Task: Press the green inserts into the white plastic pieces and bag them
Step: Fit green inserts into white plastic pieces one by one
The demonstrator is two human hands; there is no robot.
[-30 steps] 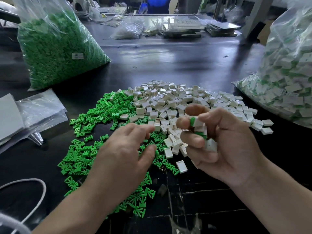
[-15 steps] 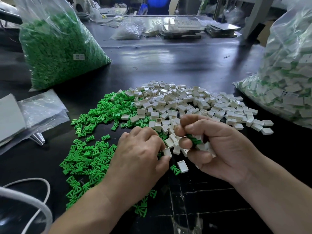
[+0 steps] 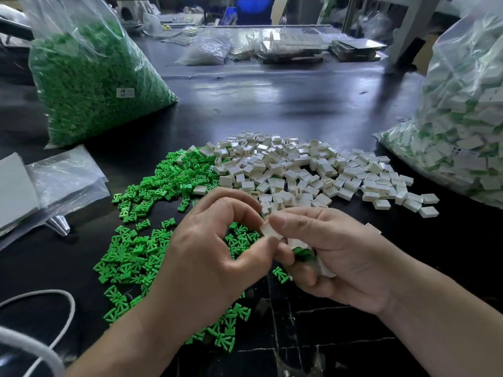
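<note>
Dark and glossy, the bench [image 3: 272, 104] carries two loose heaps at its middle: green inserts [image 3: 152, 191] on the left, white plastic pieces [image 3: 299, 170] on the right, the two mingling where they meet. We hold our hands just above the near side of these heaps. Our left hand [image 3: 212, 257] pinches one white piece [image 3: 269, 229] between thumb and forefinger. Our right hand [image 3: 340, 257] sets its thumb against the same piece, and its other fingers curl round a handful [image 3: 302, 253] of white pieces with green showing among them. We cannot tell whether an insert already sits in the pinched piece, since our fingers cover it.

Our left hand and forearm hide part of the green heap, and our right hand covers the near fringe of the white one. At the far left corner a tall clear bag of green inserts [image 3: 89, 85] stands. Along the right edge a clear bag of white-and-green pieces [image 3: 462, 126] bulges inward, close to the white heap. Folded clear bags [image 3: 65, 175] lie at the left edge, and a white cord [image 3: 54, 297] loops over the near left corner. Along the far edge we see a small clear bag [image 3: 206, 50] and flat trays [image 3: 294, 47], well apart from the heaps.
</note>
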